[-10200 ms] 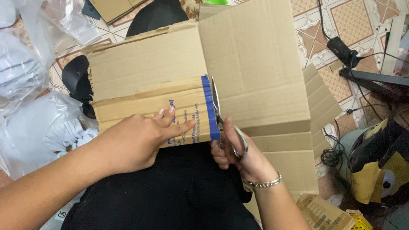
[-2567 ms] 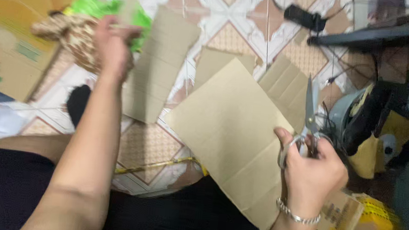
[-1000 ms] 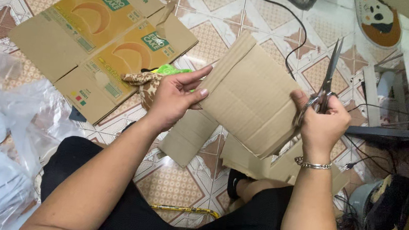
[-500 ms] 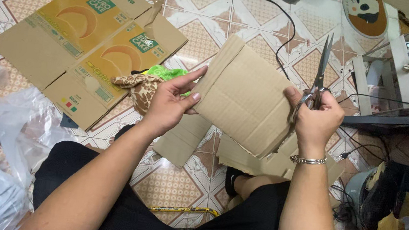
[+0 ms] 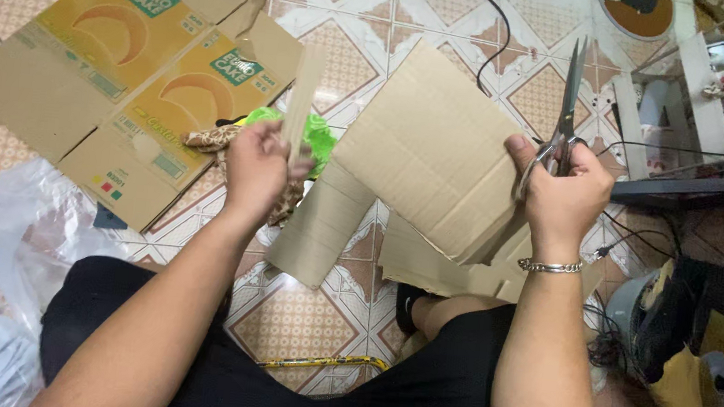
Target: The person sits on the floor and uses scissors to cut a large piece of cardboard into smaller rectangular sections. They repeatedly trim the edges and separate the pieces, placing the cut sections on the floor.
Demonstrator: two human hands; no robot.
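Left hand (image 5: 255, 167) now pinches cardboard strip (image 5: 301, 100) upright (off the panel (image 5: 433, 153)); right hand (image 5: 562, 192) grips scissors (image 5: 566, 108) w/ panel.

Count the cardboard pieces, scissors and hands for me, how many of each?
Plain cardboard pieces: 4 (strip in left hand, big sheet in right hand, two on floor)
Printed flattened box: 1
Scissors: 1
Hands: 2
Total: 8

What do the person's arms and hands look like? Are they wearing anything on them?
Both arms are bare, with no sleeves and no gloves. The right hand has a silver chain bracelet around its wrist. The left hand wears nothing that shows.
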